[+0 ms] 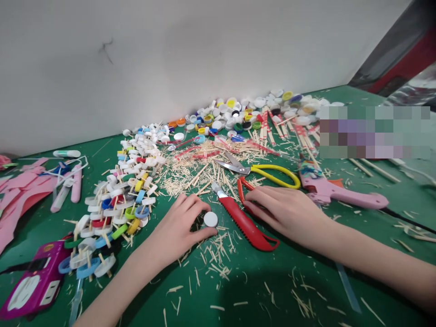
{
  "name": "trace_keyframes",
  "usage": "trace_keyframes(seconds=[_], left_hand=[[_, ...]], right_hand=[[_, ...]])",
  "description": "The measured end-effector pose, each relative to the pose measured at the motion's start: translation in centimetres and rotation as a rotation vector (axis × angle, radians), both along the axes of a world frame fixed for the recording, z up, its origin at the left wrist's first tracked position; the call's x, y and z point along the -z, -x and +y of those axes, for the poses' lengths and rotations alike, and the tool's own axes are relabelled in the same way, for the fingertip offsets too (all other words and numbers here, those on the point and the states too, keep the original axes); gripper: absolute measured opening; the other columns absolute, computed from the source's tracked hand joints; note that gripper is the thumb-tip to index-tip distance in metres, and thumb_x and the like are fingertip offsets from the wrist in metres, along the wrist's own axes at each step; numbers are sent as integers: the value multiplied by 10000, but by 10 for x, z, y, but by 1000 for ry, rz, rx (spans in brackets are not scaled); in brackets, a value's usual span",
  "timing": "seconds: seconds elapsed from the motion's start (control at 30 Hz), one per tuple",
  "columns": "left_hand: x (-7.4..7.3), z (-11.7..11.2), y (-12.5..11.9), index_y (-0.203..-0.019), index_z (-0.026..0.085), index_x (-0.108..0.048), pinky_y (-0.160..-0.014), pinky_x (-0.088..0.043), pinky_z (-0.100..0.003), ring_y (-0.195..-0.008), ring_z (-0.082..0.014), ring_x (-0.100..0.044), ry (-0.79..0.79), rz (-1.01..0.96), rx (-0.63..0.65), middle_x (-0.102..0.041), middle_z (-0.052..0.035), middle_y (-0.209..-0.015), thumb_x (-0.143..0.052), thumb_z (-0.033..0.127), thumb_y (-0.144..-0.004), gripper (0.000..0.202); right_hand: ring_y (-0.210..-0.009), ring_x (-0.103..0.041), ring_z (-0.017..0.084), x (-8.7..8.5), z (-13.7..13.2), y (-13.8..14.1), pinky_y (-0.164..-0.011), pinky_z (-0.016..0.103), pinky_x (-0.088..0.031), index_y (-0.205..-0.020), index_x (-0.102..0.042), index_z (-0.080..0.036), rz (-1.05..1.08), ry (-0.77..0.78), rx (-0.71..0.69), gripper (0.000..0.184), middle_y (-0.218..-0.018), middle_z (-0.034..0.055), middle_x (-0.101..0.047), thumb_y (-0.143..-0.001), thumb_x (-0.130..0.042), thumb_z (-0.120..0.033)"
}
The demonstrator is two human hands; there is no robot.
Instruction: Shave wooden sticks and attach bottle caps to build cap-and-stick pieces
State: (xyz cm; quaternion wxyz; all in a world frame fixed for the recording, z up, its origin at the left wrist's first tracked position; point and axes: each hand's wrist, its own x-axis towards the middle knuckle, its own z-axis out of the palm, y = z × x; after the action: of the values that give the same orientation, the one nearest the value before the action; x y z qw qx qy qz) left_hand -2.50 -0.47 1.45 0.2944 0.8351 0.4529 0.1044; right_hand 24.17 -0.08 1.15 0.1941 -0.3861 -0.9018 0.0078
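A white bottle cap (210,220) lies between the thumb and index finger of my left hand (185,220), which are curled closed around it. My right hand (284,206) is over the orange handle loop of a pair of scissors (240,169), fingers bent onto it; part of that loop is hidden under the hand. The scissors' other loop is yellow, and the blades point left. Between my hands rests a red utility knife (241,222), blade end away from me. Thin wood shavings (218,263) are scattered around the cap and knife.
Left stand rows of bottle caps with sticks through them (119,204). Loose caps (225,113) and packaged sticks (267,127) lie along the wall. A pink glue gun (344,196) is at right, a purple box (36,279) at lower left, pink sheets (23,190) further left.
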Motion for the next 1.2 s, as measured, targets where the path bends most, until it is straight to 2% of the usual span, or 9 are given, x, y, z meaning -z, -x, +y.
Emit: trace_keyframes(seconds=[0.37,0.57,0.7,0.77,0.83,0.9,0.97,1.07,1.2], left_hand=[[1,-5,4,-1128,303,-514,-893,-456,-421,-1102,-249,-448,-69,45,-12,-544,-30,-1147,-505,563,-877,362],[4,-4,5,-1134,300,-520,-855,-465,-397,-1084,-243,-457,-125,54,0,-554,-32,-1139,-502,552,-884,356],[3,-4,7,-1124,291,-534,-858,-456,-399,-1076,-242,-466,-190,43,15,-576,-32,-1123,-501,518,-899,321],[3,-5,7,-1108,280,-542,-864,-448,-400,-1067,-239,-471,-234,21,16,-590,-31,-1104,-509,486,-907,290],[3,-4,8,-1080,268,-550,-863,-440,-395,-1041,-230,-481,-284,-21,-32,-604,-28,-1060,-505,447,-922,243],[2,-2,10,-1033,260,-562,-866,-431,-387,-1005,-215,-496,-335,-91,-162,-611,-23,-1006,-461,396,-951,188],[1,1,12,-991,256,-573,-872,-424,-377,-967,-196,-518,-365,-183,-359,-607,-17,-969,-400,347,-974,196],[-2,5,15,-961,250,-587,-845,-433,-355,-917,-181,-545,-358,-304,-618,-594,-17,-954,-384,333,-971,219],[-5,5,17,-953,245,-599,-787,-442,-326,-877,-173,-552,-345,-346,-734,-583,-20,-935,-401,334,-956,217]], right_hand=[[-662,-603,126,0,-2,2,-580,255,-404,-899,-539,-177,13,-46,24,229,-773,18,-636,-1005,-360,-272],[-616,-554,128,-12,0,-6,-556,272,-362,-827,-527,-190,37,-109,84,272,-704,12,-594,-1003,-350,-298],[-576,-494,127,-22,0,-12,-538,287,-335,-809,-504,-197,118,-68,185,271,-681,9,-556,-993,-363,-340],[-576,-480,126,-26,-2,-12,-535,287,-333,-830,-504,-201,191,38,232,251,-689,6,-554,-982,-379,-355],[-552,-447,119,-30,-4,-10,-511,280,-323,-827,-501,-207,317,223,291,251,-662,-8,-522,-968,-395,-386],[-532,-397,112,-33,-7,-6,-490,272,-309,-810,-492,-213,480,459,327,274,-624,-27,-453,-951,-409,-432],[-544,-367,111,-33,-7,-2,-494,272,-304,-810,-482,-216,664,695,310,272,-625,-35,-399,-933,-429,-453],[-564,-331,109,-29,-6,1,-517,283,-289,-828,-475,-215,937,994,225,166,-659,-36,-373,-888,-483,-369],[-556,-278,100,-22,-5,2,-521,288,-244,-818,-485,-208,1095,1176,192,115,-649,-47,-329,-871,-513,-306]])
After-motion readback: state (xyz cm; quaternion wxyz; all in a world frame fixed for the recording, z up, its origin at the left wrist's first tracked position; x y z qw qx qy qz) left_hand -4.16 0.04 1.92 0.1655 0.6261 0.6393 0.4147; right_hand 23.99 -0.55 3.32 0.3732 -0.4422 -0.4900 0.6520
